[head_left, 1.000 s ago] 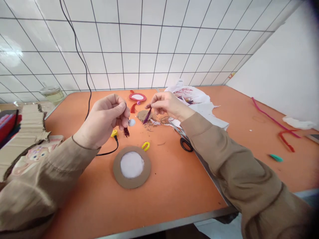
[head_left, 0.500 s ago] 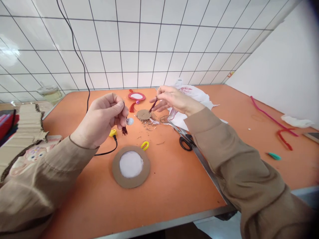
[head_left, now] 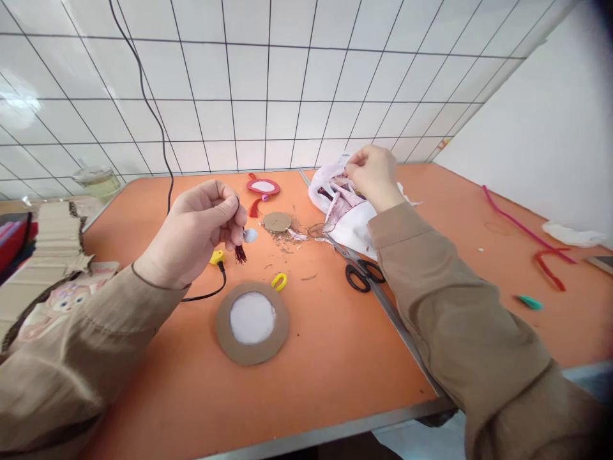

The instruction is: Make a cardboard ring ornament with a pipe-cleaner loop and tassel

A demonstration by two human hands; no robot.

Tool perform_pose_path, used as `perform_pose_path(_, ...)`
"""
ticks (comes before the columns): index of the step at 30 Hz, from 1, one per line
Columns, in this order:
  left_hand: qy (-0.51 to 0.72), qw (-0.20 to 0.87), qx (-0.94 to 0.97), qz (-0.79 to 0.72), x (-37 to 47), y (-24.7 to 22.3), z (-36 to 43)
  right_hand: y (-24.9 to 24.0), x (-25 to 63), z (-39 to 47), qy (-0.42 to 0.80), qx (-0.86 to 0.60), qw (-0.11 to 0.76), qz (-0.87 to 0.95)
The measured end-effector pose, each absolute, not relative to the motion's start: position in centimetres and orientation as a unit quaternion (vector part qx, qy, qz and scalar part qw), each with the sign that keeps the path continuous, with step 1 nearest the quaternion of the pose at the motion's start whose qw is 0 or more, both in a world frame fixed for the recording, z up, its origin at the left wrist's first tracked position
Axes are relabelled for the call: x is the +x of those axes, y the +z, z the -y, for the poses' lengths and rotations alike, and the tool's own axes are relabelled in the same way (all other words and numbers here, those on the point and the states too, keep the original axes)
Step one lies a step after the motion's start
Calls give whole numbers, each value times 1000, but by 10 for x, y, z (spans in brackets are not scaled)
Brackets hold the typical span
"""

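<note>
The orange tabletop [head_left: 330, 358] carries all loose parts. The white bag [head_left: 353, 225] lies at the far side of the tabletop, its opening showing pale pink material and a dark item inside.

The left hand [head_left: 196, 227] is raised above the tabletop, closed in a pinch, thumb against the curled fingers, with the tassel gripped at its upper part. The right hand [head_left: 376, 171] is at the bag's opening, its fingers bent and drawn together; whether they grip anything cannot be told.

The cardboard ring [head_left: 253, 354] lies flat at the near side, brown, with a white centre. The scissors [head_left: 352, 257] lie near the bag, blades toward the far left, black handles toward the near right. The cardboard disc [head_left: 277, 222] lies flat among scraps, between the two hands.

The tassel [head_left: 240, 254] is dark red, with a fringe of fine, slightly spread strands. Its upper part is hidden by the fingers. The fringe end points downward; the visible long axis is near vertical, leaning slightly right at the bottom. A small pale round piece [head_left: 250, 236] is just beside the tassel.
</note>
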State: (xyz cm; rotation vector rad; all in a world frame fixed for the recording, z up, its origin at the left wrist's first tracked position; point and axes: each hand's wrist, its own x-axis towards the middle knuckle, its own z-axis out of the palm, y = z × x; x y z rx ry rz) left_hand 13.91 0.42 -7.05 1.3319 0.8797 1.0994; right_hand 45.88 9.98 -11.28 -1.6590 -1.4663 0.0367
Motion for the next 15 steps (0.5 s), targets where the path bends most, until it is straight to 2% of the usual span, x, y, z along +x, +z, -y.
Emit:
perform_pose_path(6,470,561,571,-372,140,-71,-4,-107,451,-86,-43,-753,257,605)
perform_pose_path(10,467,559,573,-375,140,-71,-5,-98,432,-74,65,-699,210,680)
perform_pose_path(15,460,565,578,-367,139,-72,-6,-100,408,-64,234,-678,30,697)
